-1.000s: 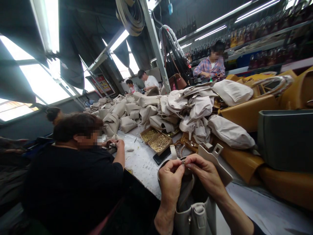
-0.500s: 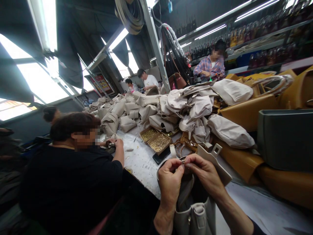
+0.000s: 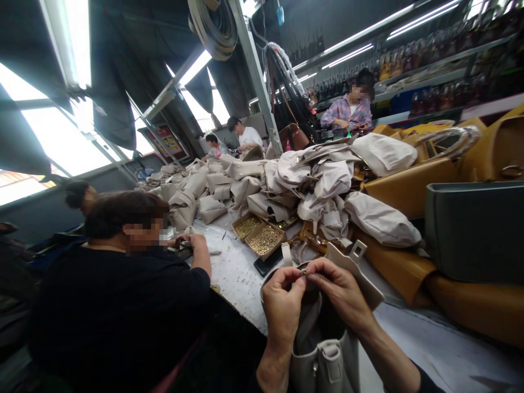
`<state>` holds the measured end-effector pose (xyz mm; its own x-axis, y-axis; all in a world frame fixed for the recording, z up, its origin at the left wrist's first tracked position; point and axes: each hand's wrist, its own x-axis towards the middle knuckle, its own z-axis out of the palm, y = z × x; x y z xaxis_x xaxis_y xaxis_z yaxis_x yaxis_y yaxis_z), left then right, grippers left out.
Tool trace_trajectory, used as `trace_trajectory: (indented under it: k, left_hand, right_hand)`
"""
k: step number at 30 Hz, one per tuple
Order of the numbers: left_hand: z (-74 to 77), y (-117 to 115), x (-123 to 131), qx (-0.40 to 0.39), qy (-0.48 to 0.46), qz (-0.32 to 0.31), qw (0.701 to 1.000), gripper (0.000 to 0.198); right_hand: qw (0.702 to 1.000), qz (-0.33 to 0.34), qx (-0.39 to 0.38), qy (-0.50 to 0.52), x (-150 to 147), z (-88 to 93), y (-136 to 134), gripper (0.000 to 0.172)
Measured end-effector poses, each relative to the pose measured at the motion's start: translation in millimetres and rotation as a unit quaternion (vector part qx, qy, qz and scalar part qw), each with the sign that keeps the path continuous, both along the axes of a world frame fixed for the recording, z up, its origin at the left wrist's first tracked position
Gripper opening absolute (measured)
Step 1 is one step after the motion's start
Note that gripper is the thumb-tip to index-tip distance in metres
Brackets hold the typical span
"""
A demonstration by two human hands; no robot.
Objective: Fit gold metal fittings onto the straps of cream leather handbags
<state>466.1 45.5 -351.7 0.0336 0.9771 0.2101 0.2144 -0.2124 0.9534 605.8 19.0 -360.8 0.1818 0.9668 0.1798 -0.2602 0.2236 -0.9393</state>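
A light beige handbag [image 3: 305, 355] stands upright before me with its mouth open. Its flap, with a cut-out tab [image 3: 358, 251], is folded out to the right. At the bag's far rim the fingertips of my left hand [image 3: 283, 305] and my right hand [image 3: 341, 286] meet in a pinch. Between them shows a small shiny metal fitting [image 3: 303, 272], too small to make out exactly. Both hands are closed. A strap end [image 3: 286, 254] rises just beyond my left fingers.
Beyond the bag are cardboard boxes [image 3: 267, 241] of small gold-coloured fittings and a dark phone [image 3: 268, 264]. Beige bags [image 3: 245, 188] are heaped behind. Mustard bags [image 3: 413, 183] and a dark grey bag [image 3: 475, 232] lie right. A co-worker in black [image 3: 118, 316] sits close at left.
The view has shifted slightly, so most things sit a little further left. Both my hands keep their pinch at the bag's rim. The co-worker's arm at left has moved a little.
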Motion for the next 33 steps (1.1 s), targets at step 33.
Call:
trace_trajectory:
  k: [33]
  left_hand:
    - [18.8,-8,-10,0.189,0.098,-0.075,0.974,0.012]
  right_hand:
    - [0.994,-0.016,0.039,-0.096,-1,7.1,-8,0.018]
